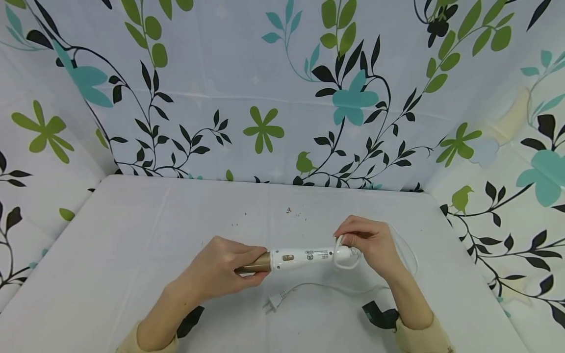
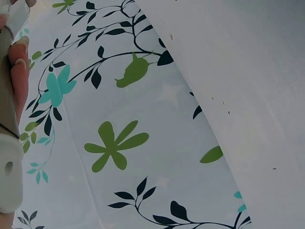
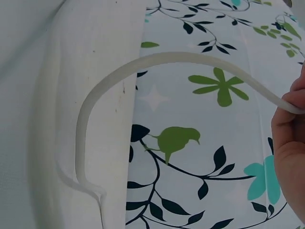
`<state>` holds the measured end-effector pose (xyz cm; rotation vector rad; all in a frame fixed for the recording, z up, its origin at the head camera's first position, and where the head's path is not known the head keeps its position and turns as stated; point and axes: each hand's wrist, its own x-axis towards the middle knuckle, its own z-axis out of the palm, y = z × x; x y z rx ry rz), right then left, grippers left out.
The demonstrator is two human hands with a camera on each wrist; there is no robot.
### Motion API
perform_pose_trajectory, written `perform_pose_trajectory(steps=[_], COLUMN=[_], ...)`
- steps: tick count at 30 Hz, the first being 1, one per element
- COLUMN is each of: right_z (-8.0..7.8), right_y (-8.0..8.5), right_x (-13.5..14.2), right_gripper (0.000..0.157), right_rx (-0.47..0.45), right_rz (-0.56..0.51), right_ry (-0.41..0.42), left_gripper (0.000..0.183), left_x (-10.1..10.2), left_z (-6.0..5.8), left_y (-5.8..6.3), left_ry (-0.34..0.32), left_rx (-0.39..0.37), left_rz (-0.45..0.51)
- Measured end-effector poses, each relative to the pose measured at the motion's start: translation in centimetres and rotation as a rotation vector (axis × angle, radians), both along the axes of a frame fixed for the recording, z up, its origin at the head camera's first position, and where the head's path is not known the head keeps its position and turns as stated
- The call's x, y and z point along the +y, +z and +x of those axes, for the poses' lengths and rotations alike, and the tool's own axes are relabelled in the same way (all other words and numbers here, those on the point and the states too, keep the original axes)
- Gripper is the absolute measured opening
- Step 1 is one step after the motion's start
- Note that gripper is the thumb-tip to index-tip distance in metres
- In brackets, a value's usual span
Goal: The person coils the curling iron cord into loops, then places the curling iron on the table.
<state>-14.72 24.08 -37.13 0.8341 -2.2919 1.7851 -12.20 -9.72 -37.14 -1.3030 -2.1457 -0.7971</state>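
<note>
A hair styling iron [image 1: 304,256] with a white handle and a gold working end lies crosswise between the hands in the head view. The left hand [image 1: 229,264] grips its gold end, fingers wrapped round it. In the left wrist view, part of the iron [image 2: 9,176] and some fingertips show at the left edge. At the handle's cord end, the right hand [image 1: 368,241] pinches the white power cord [image 1: 346,267], which loops around the handle there. The right wrist view shows the cord [image 3: 167,58] arching away from the right hand [image 3: 290,143].
The cord's two-pin plug [image 1: 275,300] lies on the white table [image 1: 132,235] in front of the iron. Small brown crumbs [image 1: 289,211] are scattered beyond it. A leaf-patterned cloth [image 1: 212,73] hangs behind the table and along both sides. Dark straps [image 1: 380,316] sit at the wrists.
</note>
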Motion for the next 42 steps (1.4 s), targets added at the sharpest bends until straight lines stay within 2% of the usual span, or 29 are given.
perform_pose_trajectory(steps=[6, 13, 20, 27, 30, 36, 42], right_z=[-0.1, -0.1, -0.3, 0.0, 0.1, 0.2, 0.3], right_y=[-0.4, -0.8, -1.2, -1.5, -1.6, -1.9, -2.1], right_x=[-0.1, -1.1, -2.2, -3.3, -3.5, -3.9, -4.5], right_gripper=[0.004, 0.016, 0.022, 0.019, 0.017, 0.025, 0.025], right_rx=[-0.035, -0.199, -0.288, -0.467, -0.491, -0.491, -0.403], right_rz=[-0.065, -0.031, -0.065, -0.243, -0.263, -0.190, 0.001], right_ry=[-0.113, -0.059, -0.068, -0.066, -0.092, -0.164, -0.244], left_gripper=[0.033, 0.030, 0.029, 0.028, 0.027, 0.025, 0.022], left_x=[0.1, 0.3, 0.2, 0.5, 0.6, 0.6, 0.8], left_z=[0.0, 0.1, 0.1, 0.2, 0.2, 0.3, 0.6], left_y=[0.1, -0.1, 0.2, 0.2, 0.2, 0.2, 0.4], left_ry=[-0.018, 0.001, 0.071, 0.164, 0.213, 0.324, 0.429], left_rx=[-0.007, -0.083, -0.113, -0.150, -0.155, -0.169, -0.265], left_rz=[0.046, 0.094, 0.141, 0.150, 0.153, 0.148, 0.123])
